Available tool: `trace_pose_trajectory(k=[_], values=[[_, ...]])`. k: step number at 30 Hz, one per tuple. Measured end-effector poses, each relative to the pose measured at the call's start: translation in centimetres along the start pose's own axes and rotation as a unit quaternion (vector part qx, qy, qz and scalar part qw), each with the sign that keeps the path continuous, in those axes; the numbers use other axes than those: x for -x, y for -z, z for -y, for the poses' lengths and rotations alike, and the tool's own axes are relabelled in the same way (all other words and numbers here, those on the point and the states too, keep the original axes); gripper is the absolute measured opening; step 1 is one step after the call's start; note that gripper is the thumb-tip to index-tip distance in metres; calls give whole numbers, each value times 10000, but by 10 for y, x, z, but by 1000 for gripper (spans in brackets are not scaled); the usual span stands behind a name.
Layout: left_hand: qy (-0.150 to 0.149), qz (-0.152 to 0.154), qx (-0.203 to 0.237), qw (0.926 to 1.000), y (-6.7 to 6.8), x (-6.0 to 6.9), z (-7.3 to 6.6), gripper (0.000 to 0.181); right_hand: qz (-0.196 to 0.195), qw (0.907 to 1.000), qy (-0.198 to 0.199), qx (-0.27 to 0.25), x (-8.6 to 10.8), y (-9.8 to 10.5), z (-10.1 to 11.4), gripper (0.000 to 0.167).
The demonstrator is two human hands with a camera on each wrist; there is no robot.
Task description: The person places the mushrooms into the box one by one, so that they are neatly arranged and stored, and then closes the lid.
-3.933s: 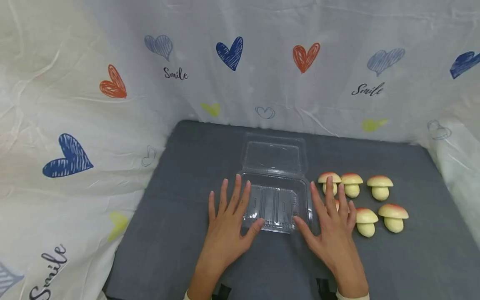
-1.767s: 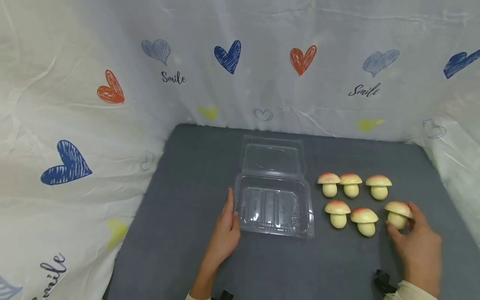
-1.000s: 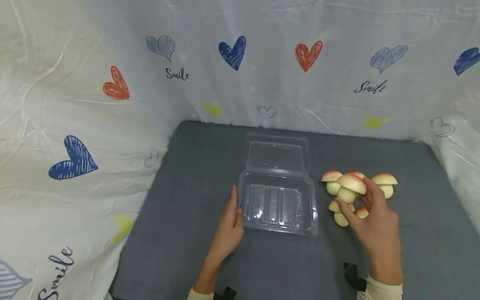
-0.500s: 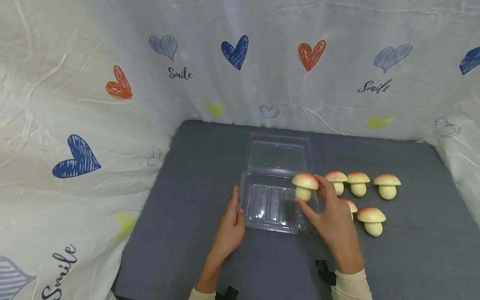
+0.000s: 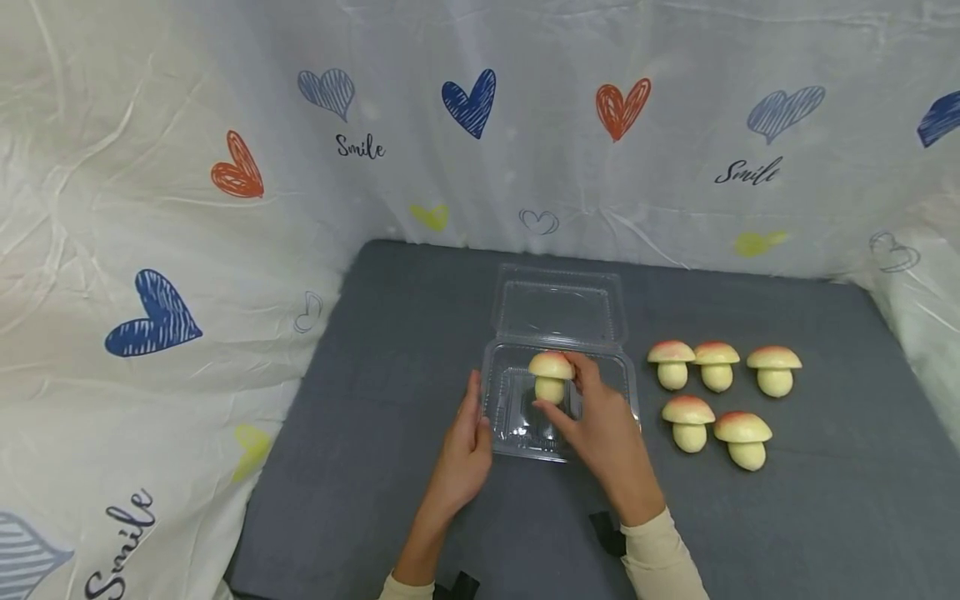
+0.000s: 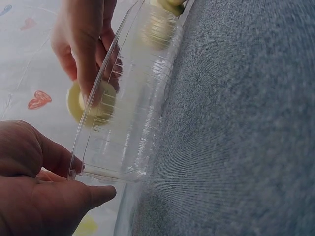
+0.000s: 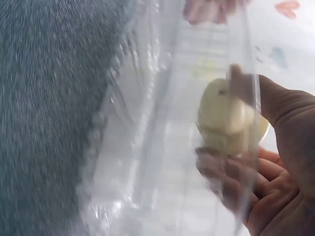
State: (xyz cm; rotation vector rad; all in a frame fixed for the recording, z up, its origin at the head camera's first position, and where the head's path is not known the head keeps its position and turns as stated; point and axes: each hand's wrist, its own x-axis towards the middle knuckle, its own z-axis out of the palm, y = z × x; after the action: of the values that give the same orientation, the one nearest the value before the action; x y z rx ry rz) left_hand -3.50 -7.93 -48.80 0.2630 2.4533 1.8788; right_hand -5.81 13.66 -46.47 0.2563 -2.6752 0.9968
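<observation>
As your cream sleeves [image 5: 663, 562] enter from the bottom edge, both cut off by the frame, a black wrist mount [image 5: 607, 533] shows only in part beside each. Your left hand [image 5: 457, 467] rests its extended fingers against the left side of a clear plastic base [image 5: 517, 437], thumb at the rim. Your right hand [image 5: 607, 437] pinches a held mushroom [image 5: 551, 367], pale yellow with a red-tinged cap, at the middle of that base; some fingers are hidden behind the cap, and you cannot tell whether the stem touches the floor. That hand also covers the base's near right corner, and its own wrist view is blurred. To the right, on the dark grey tabletop [image 5: 360, 433], two mushrooms [image 5: 688, 423] lie in the nearer row and three mushrooms [image 5: 716, 367] in the farther one. Beyond the base, the opened lid [image 5: 558, 308] lies back, its transparent edges faint. Behind hangs a white curtain [image 5: 540, 167] of hearts and "Smile" lettering, one blue heart [image 5: 941, 118] cropped at right. Half a second earlier, the held mushroom was over the base's right end, and your right hand partly covered a nearer-row mushroom now in full view.
</observation>
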Motion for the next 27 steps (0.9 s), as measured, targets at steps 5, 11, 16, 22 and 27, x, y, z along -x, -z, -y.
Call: trace_pose_trajectory(k=[5,11,16,22,27], values=[[-2,30,16,10000,0,-1,0,69,166,9996,-31,227,-6,-12,3,80],[98,67,39,9999,1,0,-1,71,282,9988,-100,399,-11,-24,5,80],[84,62,-32,9999,1,0,0,72,218,9982,-71,552,-14,-33,7,80],[42,64,-95,9999,1,-1,0,71,209,9977,107,629,-15,-44,7,78],[8,66,-115,9999,2,-1,2,70,201,9983,200,516,-17,-49,8,78]])
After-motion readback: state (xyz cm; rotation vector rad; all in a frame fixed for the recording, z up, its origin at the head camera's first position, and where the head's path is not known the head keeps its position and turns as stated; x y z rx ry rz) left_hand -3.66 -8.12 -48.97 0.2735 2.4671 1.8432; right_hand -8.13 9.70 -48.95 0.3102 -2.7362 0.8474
